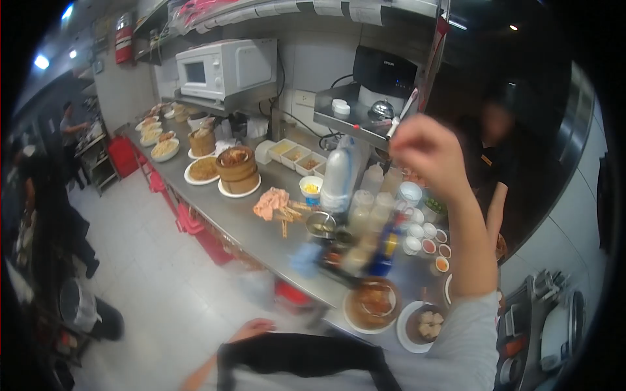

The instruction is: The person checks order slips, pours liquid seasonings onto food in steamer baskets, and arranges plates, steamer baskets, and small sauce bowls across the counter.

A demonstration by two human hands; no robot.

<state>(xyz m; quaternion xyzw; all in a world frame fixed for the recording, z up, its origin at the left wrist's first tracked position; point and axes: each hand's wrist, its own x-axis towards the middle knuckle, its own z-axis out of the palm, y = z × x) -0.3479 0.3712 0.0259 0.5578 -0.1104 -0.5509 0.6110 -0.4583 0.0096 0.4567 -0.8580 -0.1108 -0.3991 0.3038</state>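
My right hand (430, 156) is raised above the counter's right part, in front of the shelf with a black Epson printer (385, 73). Its fingers are curled together and blurred; what they hold, if anything, cannot be made out. A thin white-and-red stick-like object (405, 112) shows right beside the fingertips; contact is unclear. Below the raised arm are small white cups (417, 231), sauce cups (428, 246) and squeeze bottles (373, 176). My left hand (255, 328) hangs low by my dark apron (300, 358), fingers stretched out, holding nothing visible.
The steel counter (274, 242) carries bamboo steamers (238, 171), a plate of dumplings (420, 326), a brown dish (373, 305) and a pink cloth (272, 202). A microwave (228, 68) stands on a shelf. One person (499, 143) is at right, others (55, 202) at left.
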